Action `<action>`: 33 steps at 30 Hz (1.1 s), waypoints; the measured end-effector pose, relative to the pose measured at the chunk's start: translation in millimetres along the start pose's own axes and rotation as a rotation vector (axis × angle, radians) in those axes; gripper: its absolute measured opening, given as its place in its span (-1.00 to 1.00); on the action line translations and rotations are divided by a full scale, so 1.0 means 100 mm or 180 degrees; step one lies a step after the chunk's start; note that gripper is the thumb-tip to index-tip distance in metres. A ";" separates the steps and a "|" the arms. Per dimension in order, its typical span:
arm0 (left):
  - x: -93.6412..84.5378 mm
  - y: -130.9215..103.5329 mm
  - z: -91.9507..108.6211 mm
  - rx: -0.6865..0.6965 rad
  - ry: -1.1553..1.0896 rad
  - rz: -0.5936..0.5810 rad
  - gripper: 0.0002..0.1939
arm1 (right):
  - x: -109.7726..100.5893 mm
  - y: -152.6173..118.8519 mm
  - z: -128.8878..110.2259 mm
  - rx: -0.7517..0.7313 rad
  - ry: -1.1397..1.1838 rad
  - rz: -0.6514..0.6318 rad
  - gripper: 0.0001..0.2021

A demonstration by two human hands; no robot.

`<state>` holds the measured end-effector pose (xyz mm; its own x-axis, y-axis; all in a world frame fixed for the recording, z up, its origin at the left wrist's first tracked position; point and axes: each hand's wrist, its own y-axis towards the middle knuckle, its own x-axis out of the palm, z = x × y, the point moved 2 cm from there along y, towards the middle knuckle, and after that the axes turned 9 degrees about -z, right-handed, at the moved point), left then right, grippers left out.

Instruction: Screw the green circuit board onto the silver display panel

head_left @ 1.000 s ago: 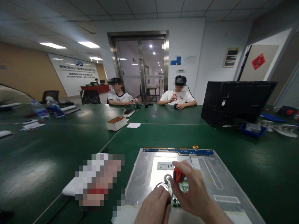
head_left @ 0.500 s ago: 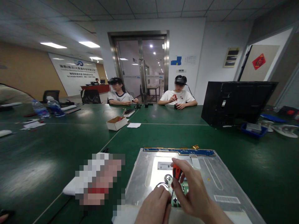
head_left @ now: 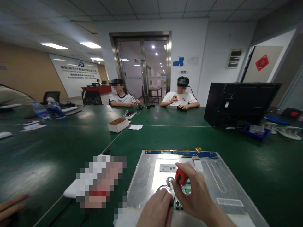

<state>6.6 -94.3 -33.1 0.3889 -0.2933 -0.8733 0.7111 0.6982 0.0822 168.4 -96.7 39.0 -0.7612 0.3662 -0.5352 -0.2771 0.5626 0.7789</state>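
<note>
In front of me lies a flat silver display panel [head_left: 229, 176], back side up, with a blue circuit strip [head_left: 199, 154] along its far edge. My right hand [head_left: 197, 195] grips a screwdriver [head_left: 180, 176] by its red and black handle, tilted over a small green circuit board [head_left: 178, 205] on the panel. My left hand [head_left: 157, 205] is at the board's left side, its fingers curled in near the screwdriver's tip; what they pinch, if anything, is hidden. A dark cable [head_left: 163, 186] loops beside the left fingers. The screwdriver's tip is covered by the hands.
Left of the panel is a pixelated white and pink item [head_left: 101, 179]. Another person's fingers [head_left: 13, 206] reach in at the lower left. Further off are an open box [head_left: 118, 126], a black monitor [head_left: 239, 104], a blue tray [head_left: 257, 132], bottles [head_left: 55, 107] and two seated people.
The screwdriver handle has turned and tilted in my right hand, whose fingers have shifted around it. My left hand stays put. Another person's fingers have come further in at the lower left.
</note>
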 end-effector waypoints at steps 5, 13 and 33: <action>-0.02 -0.01 0.01 0.0050 -0.0052 0.0057 -0.74 | 0.00 0.00 0.00 -0.0039 0.0039 -0.0056 -0.60; 0.13 0.03 -0.06 0.0064 0.0056 0.0233 -0.76 | -0.05 0.00 -0.03 -0.0002 0.0027 -0.0144 -0.47; -0.04 0.02 0.02 0.0104 -0.0038 0.0142 -0.72 | -0.03 -0.01 -0.02 -0.0015 -0.0115 -0.0115 -0.59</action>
<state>7.3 -93.3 -28.4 0.4275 -0.2704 -0.8626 0.7116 0.6892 0.1366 169.4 -99.7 40.9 -0.7290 0.3722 -0.5745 -0.3070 0.5724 0.7603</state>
